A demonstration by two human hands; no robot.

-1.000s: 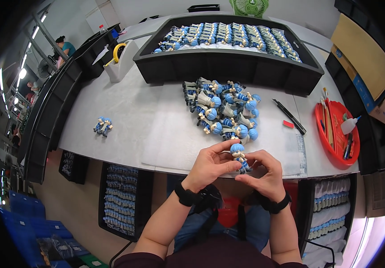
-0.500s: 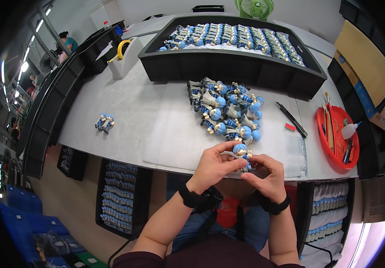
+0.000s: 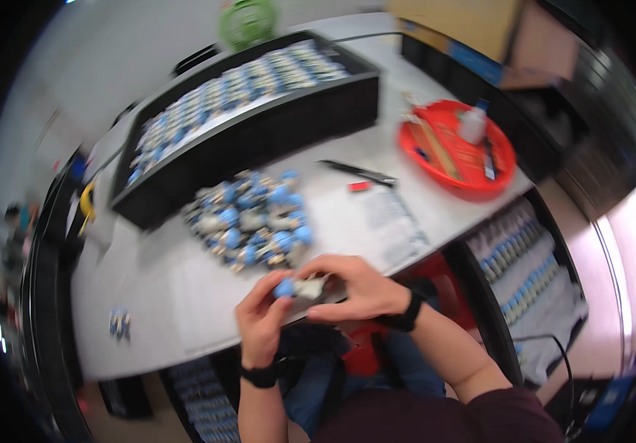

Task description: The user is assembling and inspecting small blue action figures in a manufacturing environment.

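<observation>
Over the table's front edge, both hands grip one small figurine (image 3: 309, 289), which lies sideways with its blue hair to the left and its pale cape facing up. My left hand (image 3: 260, 316) pinches it at the head end. At the other end, the thumb and fingers of my right hand (image 3: 358, 289) close around the lower body. Just beyond the hands, a heap of similar blue-haired figurines (image 3: 248, 220) lies on the table. Fine detail is blurred by motion.
Behind the heap stands a black crate (image 3: 259, 136) with rows of figurines. A red basket (image 3: 473, 188) holding brushes and a bottle is at the right, near a black pen (image 3: 358, 172) and a red block (image 3: 360, 187). More figurines (image 3: 119, 323) lie far left.
The view has swung to the right. The figurine has gone from upright, front showing, to lying sideways with its cape up. My right hand has closed on its lower end.
</observation>
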